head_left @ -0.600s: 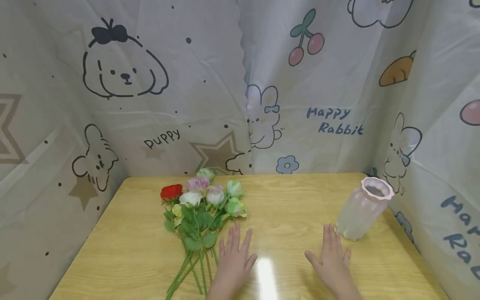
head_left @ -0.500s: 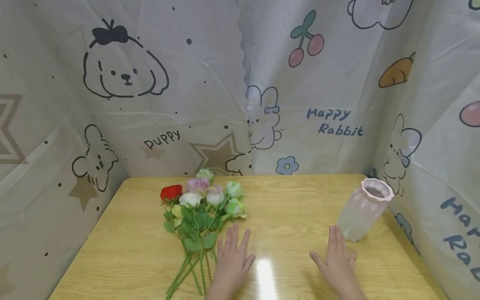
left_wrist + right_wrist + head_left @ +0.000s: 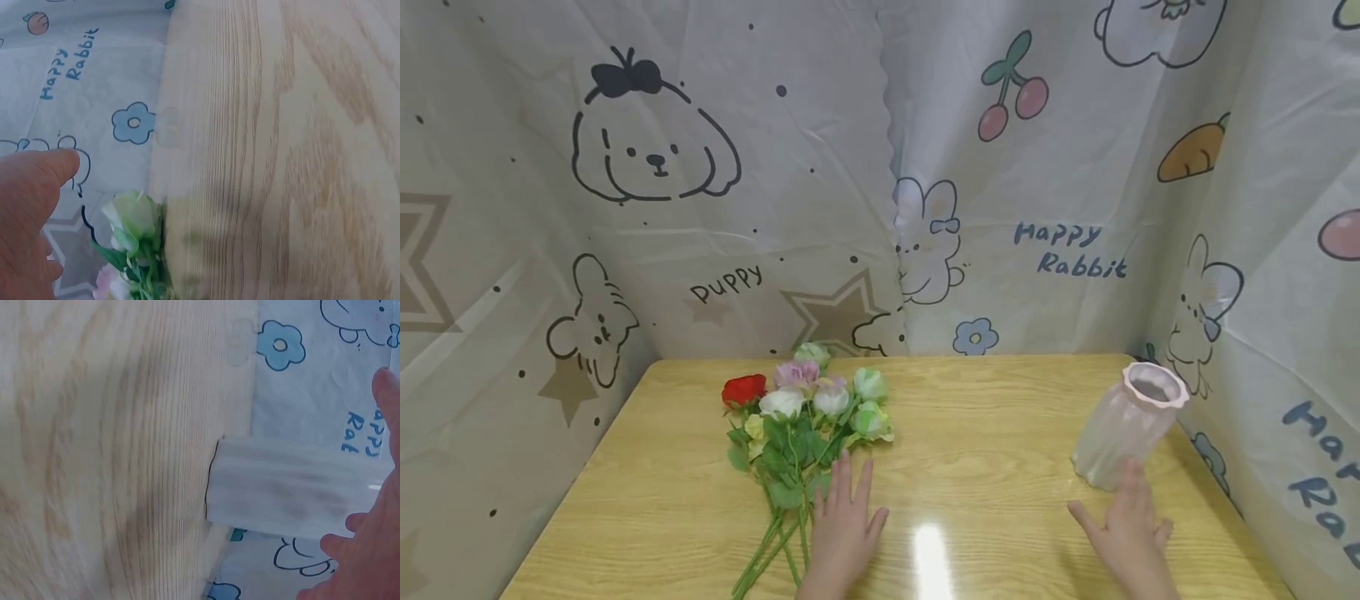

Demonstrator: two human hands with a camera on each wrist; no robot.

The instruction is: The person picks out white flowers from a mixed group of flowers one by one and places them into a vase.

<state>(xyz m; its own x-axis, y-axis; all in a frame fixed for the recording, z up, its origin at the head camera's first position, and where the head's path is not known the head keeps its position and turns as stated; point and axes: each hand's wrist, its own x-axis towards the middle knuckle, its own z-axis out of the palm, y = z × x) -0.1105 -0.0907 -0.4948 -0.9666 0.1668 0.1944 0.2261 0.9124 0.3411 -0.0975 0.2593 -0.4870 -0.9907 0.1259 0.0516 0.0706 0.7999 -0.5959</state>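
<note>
A bunch of artificial flowers point(image 3: 790, 442) lies on the left half of the table, with red, white, pink, yellow and pale green heads and long green stems. My left hand point(image 3: 844, 533) is just right of the stems, fingers extended and holding nothing, covering part of them. Upright at the right stands a pale pink vase point(image 3: 1123, 433) with a scalloped rim. My right hand point(image 3: 1127, 525) is in front of its base, fingers extended; whether they touch it I cannot tell. In the right wrist view, the side of the vase point(image 3: 281, 487) appears beyond the fingers.
The wood-grain table point(image 3: 970, 425) ends at a patterned cloth point(image 3: 820, 208) that hangs behind it and along both sides. The vase is close to the table's right edge. A bright reflection lies on the tabletop between the hands.
My right hand has moved right, to in front of the vase. My left hand has shifted slightly left toward the stems. The head view has tilted slightly up.
</note>
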